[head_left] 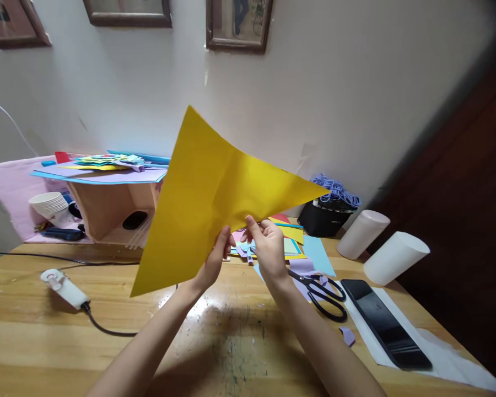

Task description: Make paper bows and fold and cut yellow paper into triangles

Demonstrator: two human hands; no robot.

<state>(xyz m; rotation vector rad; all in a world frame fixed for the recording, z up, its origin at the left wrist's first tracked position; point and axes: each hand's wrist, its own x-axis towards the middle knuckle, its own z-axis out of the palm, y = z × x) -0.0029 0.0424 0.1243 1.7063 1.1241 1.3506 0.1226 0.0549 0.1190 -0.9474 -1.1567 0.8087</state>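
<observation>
A large yellow sheet of paper [190, 204], roughly triangular and slightly bent, is raised above the wooden table. Both hands pinch it along its lower right edge. My left hand [214, 256] grips the edge with the thumb in front and the fingers mostly hidden behind the sheet. Just to the right, my right hand [268, 245] pinches the same edge between thumb and fingers. Black-handled scissors [326, 298] lie on the table to the right of my right wrist, their blades partly hidden by it.
On the right are a black phone [386, 325], two white cylinders [364, 234] and a black holder [326, 218] topped with purple strands. Paper scraps [318, 253] lie behind my right hand. A power strip [66, 289], paper cups [49, 205] and a wooden box [107, 212] stand left.
</observation>
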